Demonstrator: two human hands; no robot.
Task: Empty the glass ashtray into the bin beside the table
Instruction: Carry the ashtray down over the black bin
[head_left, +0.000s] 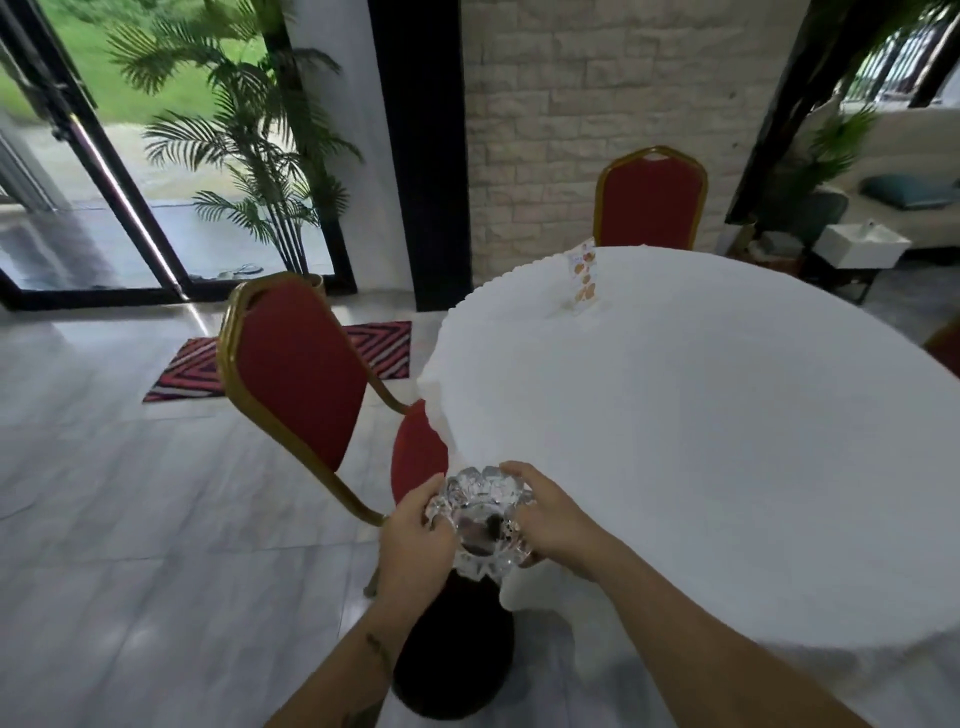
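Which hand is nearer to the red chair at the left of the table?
Left. The left hand holds the glass ashtray's left side, next to the red chair's seat. The right hand holds its right side, over the table.

The ashtray (485, 519) is showing as clear cut glass, faceted and glinting. A white cloth, matt and smooth with a scalloped edge, is covering the tabletop (701, 441). The chair (301, 379) is wearing red fabric upholstery in a glossy gold metal frame. The floor (130, 519) is gleaming as polished pale tile. The bin (452, 654) is looking dark and dull.
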